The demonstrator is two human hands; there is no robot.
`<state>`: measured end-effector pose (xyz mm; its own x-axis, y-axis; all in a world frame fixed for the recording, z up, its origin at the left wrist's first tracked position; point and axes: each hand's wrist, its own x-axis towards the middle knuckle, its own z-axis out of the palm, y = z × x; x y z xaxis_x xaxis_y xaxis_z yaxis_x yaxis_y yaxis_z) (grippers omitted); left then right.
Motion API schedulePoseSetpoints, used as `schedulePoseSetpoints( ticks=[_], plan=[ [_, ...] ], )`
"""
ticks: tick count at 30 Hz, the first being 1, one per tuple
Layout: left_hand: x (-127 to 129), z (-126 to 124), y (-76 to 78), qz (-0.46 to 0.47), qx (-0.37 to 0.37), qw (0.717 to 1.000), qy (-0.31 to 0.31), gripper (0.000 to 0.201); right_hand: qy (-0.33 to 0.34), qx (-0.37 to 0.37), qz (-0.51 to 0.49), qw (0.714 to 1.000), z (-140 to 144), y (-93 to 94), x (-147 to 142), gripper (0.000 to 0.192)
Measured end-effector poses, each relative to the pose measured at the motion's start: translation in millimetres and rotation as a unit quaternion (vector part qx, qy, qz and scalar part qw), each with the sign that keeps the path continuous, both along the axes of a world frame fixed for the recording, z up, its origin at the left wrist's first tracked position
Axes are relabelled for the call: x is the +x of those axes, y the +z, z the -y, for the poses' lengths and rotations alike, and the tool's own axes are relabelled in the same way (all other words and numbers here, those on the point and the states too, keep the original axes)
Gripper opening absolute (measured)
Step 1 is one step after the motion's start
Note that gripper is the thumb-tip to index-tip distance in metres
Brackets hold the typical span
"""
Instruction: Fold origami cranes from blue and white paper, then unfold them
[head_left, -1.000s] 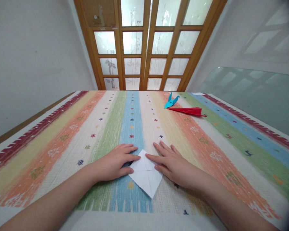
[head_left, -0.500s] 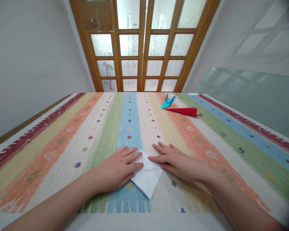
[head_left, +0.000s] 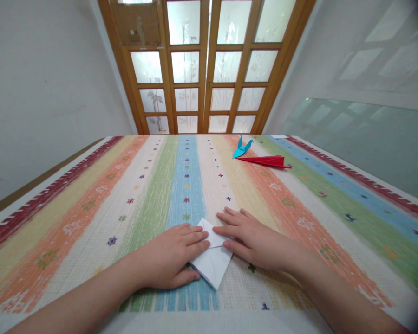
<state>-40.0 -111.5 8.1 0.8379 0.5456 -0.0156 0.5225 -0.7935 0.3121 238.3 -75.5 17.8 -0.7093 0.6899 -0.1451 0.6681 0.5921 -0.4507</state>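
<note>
The left forearm (head_left: 87, 290) and right forearm (head_left: 337, 283) are bare and slim; left hand (head_left: 174, 255) and right hand (head_left: 256, 241) bare, slender-fingered.

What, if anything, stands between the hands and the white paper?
Nothing visible: the left hand and right hand both touch the white paper. The blue figure and red figure lie farther across the tablecloth.

My left hand (head_left: 170, 255) has slid farther over the white paper (head_left: 214, 266), covering its nine o'clock corner, thumb dropped toward eight; my right hand (head_left: 256, 239) has shifted its thumb inward from the three o'clock corner.
</note>
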Motion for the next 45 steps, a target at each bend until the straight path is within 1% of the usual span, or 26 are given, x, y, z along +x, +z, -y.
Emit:
schedulePoseSetpoints(
  ticks=[7, 10, 14, 18, 21, 24, 25, 27, 28, 30, 31, 32, 33, 35, 36, 37, 39, 42, 44, 45],
  plan=[
    [4.7, 1.3, -4.0, 0.006, 0.057, 0.998, -0.012, 0.047, 0.015, 0.018, -0.009, 1.000, -1.1, 2.7, -4.8, 0.041],
    [5.6, 1.3, -8.3, 0.017, 0.071, 0.997, -0.015, 0.046, 0.022, 0.026, -0.017, 0.999, -1.9, 2.8, -6.3, 0.040],
    [5.8, -0.8, -11.8, 0.029, 0.079, 0.996, 0.005, 0.044, 0.028, 0.026, -0.034, 0.999, -3.1, 3.9, -6.9, 0.042],
    [5.1, -3.0, -8.3, 0.068, 0.082, 0.994, 0.022, 0.036, 0.059, 0.018, -0.076, 0.995, -3.5, 6.6, -5.6, 0.041],
    [2.4, -3.9, -5.7, 0.103, 0.093, 0.989, 0.050, 0.034, 0.077, 0.003, -0.124, 0.989, -2.3, 8.0, -3.5, 0.043],
    [-1.6, -3.4, -4.2, 0.145, 0.117, 0.979, 0.079, 0.033, 0.054, -0.016, -0.169, 0.984, 0.3, 9.3, -3.1, 0.053],
    [-2.8, -2.8, -3.3, 0.161, 0.126, 0.975, 0.085, 0.033, 0.040, -0.023, -0.180, 0.983, 1.3, 9.8, -3.8, 0.054],
    [-4.1, -0.9, -0.1, 0.199, 0.130, 0.967, 0.095, 0.033, 0.006, -0.048, -0.210, 0.977, 3.4, 9.9, -7.1, 0.042],
    [-4.1, 0.3, 1.9, 0.221, 0.118, 0.963, 0.104, 0.032, -0.016, -0.068, -0.233, 0.970, 4.4, 9.2, -9.4, 0.034],
    [-2.2, 2.7, 5.5, 0.261, 0.060, 0.954, 0.137, 0.025, -0.071, -0.127, -0.299, 0.943, 6.3, 5.4, -15.1, 0.022],
    [-0.4, 3.6, 6.6, 0.279, 0.017, 0.947, 0.159, 0.027, -0.103, -0.165, -0.337, 0.921, 7.1, 2.6, -18.2, 0.020],
    [1.8, 4.3, 7.1, 0.296, -0.034, 0.938, 0.179, 0.032, -0.134, -0.205, -0.378, 0.893, 8.0, -0.4, -21.3, 0.023],
    [4.2, 4.7, 7.0, 0.311, -0.085, 0.926, 0.194, 0.038, -0.163, -0.244, -0.419, 0.860, 8.8, -3.3, -24.2, 0.032],
    [8.8, 5.2, 6.1, 0.338, -0.177, 0.903, 0.199, 0.044, -0.209, -0.299, -0.478, 0.799, 10.5, -7.1, -29.2, 0.050],
    [10.7, 5.5, 6.0, 0.345, -0.210, 0.895, 0.190, 0.044, -0.229, -0.320, -0.493, 0.776, 11.3, -7.7, -31.0, 0.057],
    [12.0, 5.9, 6.7, 0.347, -0.229, 0.892, 0.175, 0.044, -0.244, -0.337, -0.502, 0.758, 11.9, -7.4, -32.4, 0.061],
    [12.9, 7.5, 10.9, 0.343, -0.231, 0.901, 0.131, 0.045, -0.265, -0.367, -0.512, 0.730, 12.7, -5.1, -33.8, 0.066],
    [11.2, 10.5, 19.4, 0.326, -0.186, 0.925, 0.054, 0.042, -0.277, -0.402, -0.529, 0.694, 13.2, -1.8, -33.8, 0.068],
    [9.8, 11.1, 19.9, 0.309, -0.137, 0.940, 0.041, 0.032, -0.276, -0.425, -0.533, 0.677, 13.8, -1.7, -33.9, 0.072],
    [9.3, 10.7, 17.5, 0.301, -0.108, 0.946, 0.050, 0.027, -0.272, -0.436, -0.532, 0.673, 14.5, -2.2, -34.3, 0.075]
  ],
)
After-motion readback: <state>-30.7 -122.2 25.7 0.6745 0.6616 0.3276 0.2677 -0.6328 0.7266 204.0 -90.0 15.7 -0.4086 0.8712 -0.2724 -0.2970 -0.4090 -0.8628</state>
